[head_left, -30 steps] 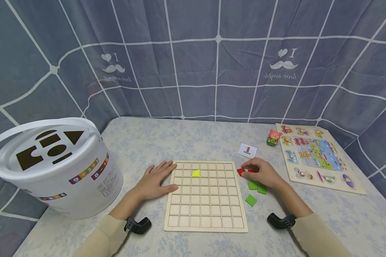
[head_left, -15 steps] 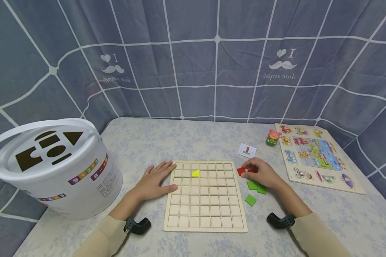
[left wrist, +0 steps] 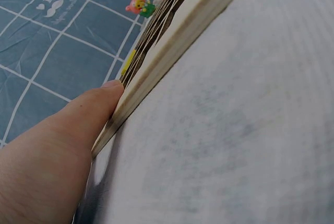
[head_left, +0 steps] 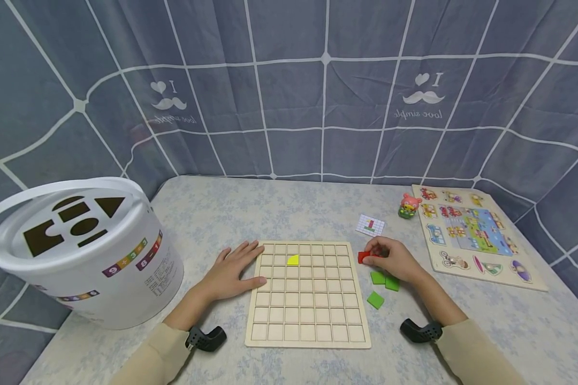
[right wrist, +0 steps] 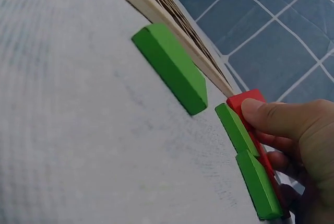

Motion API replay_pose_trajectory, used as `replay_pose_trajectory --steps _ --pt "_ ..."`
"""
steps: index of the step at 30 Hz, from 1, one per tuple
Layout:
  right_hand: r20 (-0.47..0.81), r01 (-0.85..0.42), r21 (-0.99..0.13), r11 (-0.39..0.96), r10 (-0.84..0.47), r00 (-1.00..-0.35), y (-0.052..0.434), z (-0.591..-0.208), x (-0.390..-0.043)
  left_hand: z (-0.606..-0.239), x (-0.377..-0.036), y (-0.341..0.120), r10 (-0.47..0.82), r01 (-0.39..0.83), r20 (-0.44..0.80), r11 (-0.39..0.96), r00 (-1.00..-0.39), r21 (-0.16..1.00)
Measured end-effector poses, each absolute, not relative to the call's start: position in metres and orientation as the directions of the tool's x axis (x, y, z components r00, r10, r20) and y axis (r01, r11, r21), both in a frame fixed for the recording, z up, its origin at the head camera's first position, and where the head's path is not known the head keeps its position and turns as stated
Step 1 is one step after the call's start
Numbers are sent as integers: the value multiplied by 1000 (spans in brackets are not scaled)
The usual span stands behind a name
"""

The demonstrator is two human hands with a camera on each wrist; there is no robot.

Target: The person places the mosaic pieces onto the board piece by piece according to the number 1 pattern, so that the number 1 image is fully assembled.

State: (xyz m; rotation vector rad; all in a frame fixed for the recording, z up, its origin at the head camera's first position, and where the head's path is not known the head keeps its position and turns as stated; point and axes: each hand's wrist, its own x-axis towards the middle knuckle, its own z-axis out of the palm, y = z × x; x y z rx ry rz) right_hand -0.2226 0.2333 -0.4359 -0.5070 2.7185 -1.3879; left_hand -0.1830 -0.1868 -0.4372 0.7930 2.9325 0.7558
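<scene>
A square wooden grid board (head_left: 308, 294) lies flat, with a yellow tile with one rounded corner (head_left: 293, 260) in an upper cell. My left hand (head_left: 233, 275) rests along the board's left edge, fingers spread and straight, the thumb (left wrist: 99, 104) at its rim. Just beyond the right edge, my right hand (head_left: 392, 259) pinches a small red tile (head_left: 363, 257) between thumb and fingers. More red shows under those fingers in the right wrist view, partly hidden. Two green tiles (head_left: 378, 277) lie close below that hand, and a third green tile (head_left: 375, 300) sits nearer the front.
Behind the right hand lies a small pattern card (head_left: 370, 225) with red and green marks. A pink-headed figurine (head_left: 409, 206) stands by a picture puzzle board (head_left: 477, 235) at the right. A large white bucket (head_left: 120, 272) with shape holes in its lid fills the left side.
The red tile has shifted slightly right and tilted in the right fingers; the second patch of red beside it is now covered. My left hand has stayed still.
</scene>
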Motion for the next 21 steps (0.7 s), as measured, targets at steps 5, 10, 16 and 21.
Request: replay_pose_trajectory --steps 5,10,16,21 --pt "108 -262 -808 527 -304 -946 234 -436 -223 -437 -183 -187 480 474 112 752 -870 458" --pt "100 -238 -817 525 -278 -955 234 -436 -224 -438 -183 -187 479 472 109 753 -871 459" --pt "102 -231 -827 513 -268 -958 232 -433 -224 -438 -183 -188 477 470 108 754 -872 459" --pt "118 -251 -831 497 -283 -952 230 -432 -223 -438 -183 -188 478 470 106 755 -872 458"
